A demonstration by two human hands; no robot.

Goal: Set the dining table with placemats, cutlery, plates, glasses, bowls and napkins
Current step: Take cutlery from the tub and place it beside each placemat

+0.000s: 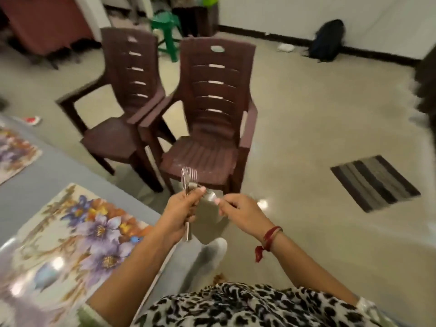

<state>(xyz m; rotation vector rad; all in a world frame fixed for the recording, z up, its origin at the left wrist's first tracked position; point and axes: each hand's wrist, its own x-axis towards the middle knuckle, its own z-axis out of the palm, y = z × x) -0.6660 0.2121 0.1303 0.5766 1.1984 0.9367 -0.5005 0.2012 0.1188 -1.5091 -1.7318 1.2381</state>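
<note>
steel forks [188, 177] bunched in the left hand [180, 215] beside the grey table [35, 194]
head view: the left hand is clamped round the bundle of forks, tines up and handles poking out below the fist, over the floor just off the table's edge. the right hand [240, 212], a red thread [269, 239] at its wrist, pinches a blurred steel piece [212, 197] between thumb and forefinger, close beside the left thumb; whether it is a spoon i cannot tell. a floral placemat [77, 232] lies on the table by the left forearm, a second placemat [14, 159] further along. two brown plastic chairs [212, 114] stand ahead, and a striped floor mat [375, 182] lies to the right.
</note>
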